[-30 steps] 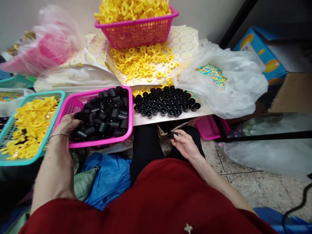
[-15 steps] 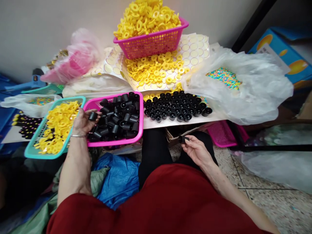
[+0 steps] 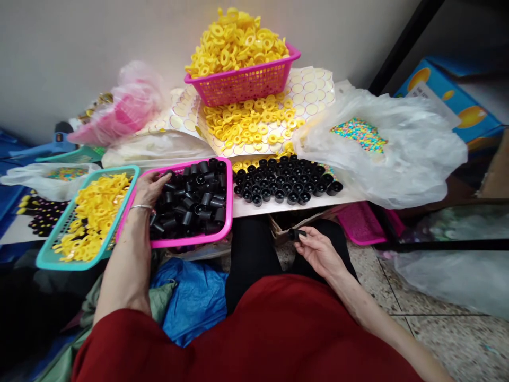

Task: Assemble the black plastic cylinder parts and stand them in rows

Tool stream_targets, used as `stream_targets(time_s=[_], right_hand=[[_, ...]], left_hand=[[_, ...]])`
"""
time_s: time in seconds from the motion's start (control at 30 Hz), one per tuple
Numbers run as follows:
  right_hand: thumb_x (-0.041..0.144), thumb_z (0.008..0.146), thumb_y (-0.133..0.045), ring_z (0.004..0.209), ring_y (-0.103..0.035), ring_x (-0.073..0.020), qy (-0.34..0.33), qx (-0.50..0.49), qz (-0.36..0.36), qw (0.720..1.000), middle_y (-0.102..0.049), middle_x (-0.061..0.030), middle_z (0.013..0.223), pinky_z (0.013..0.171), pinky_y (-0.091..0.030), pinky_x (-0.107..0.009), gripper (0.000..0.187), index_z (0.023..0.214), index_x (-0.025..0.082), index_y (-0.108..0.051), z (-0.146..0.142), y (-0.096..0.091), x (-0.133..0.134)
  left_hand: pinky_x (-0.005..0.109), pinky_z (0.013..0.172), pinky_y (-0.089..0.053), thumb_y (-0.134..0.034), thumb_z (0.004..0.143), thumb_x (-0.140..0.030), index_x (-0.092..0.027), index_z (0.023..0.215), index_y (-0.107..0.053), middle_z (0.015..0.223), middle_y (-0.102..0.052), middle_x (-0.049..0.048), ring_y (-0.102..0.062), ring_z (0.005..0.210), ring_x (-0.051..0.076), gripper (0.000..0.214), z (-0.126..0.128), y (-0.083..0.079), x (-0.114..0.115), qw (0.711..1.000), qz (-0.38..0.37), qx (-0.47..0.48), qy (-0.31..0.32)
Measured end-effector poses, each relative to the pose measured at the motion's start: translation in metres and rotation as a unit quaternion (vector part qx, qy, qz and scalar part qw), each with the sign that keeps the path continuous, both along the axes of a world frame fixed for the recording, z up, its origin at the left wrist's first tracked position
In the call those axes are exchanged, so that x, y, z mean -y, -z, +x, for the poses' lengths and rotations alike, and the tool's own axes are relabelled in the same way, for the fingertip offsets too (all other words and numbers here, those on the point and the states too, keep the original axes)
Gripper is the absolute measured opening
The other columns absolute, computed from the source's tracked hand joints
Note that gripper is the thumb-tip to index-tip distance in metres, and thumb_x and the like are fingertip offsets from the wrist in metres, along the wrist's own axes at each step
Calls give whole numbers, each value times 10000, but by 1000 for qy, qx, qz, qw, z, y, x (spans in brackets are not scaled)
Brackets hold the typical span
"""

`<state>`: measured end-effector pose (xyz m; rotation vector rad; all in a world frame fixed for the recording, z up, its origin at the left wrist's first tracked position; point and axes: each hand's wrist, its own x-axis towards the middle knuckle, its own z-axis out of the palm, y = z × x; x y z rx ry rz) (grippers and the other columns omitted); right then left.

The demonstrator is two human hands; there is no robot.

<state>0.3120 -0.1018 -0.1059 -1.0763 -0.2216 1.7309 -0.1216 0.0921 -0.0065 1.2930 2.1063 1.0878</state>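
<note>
My left hand (image 3: 148, 189) lies palm down in the pink basket (image 3: 191, 242), its fingers curled into the loose black caps (image 3: 196, 201) heaped there. A thin bangle circles that wrist. Over my lap, my right hand (image 3: 319, 250) pinches a single black cap (image 3: 296, 233) between thumb and fingers, below the table's front edge. Rows of upright black caps (image 3: 286, 178) stand on the white board just right of the pink basket.
A teal basket (image 3: 79, 263) of yellow rings (image 3: 95, 207) sits left of my left hand. Behind are loose yellow rings on sticker sheets (image 3: 250, 122), a heaped pink basket (image 3: 242, 84), a clear bag of pastel beads (image 3: 358, 132), a pink bag (image 3: 119, 111) and a blue box (image 3: 449, 90).
My left hand, lifted with a black cap half a second ago, has turned palm down back into the pile of caps. My right hand stays put with its cap. The view shifted slightly.
</note>
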Motion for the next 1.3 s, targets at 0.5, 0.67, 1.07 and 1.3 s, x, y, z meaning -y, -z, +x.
stream_targets(time_s=[0.5,0.67,1.07,1.3], right_hand=[[309,626,-855,610,-613,-117,-31,-120,125,984,-659,40,715,524,-472,-223,411,962,227,-631,-12,-44,-17],[311,747,-759,563,-546,-79,21,-187,104,977,-663,34,743,475,-425,-175,250,874,224,-561,-28,-58,-37],[270,691,-791,615,-547,-92,126,-196,8,972,-612,48,699,566,-488,-201,251,744,209,-553,-8,-27,-22],[328,650,-822,685,-556,-103,157,83,191,965,-633,37,814,648,-488,-237,337,944,260,-672,17,-34,5]], left_hand=[[277,588,-451,-763,649,-329,-211,878,-761,717,-681,-16,-573,607,135,257,137,-35,108,954,155,-108,234],[255,562,-467,-738,709,-228,-210,846,-739,685,-666,-5,-570,576,125,138,243,-3,162,883,237,-91,395],[269,704,-531,-739,789,-350,-181,1060,-671,905,-686,60,-656,783,160,327,310,79,159,862,306,-10,404],[266,621,-497,-810,694,-397,-189,916,-699,770,-655,6,-589,661,126,323,305,79,159,907,193,64,369]])
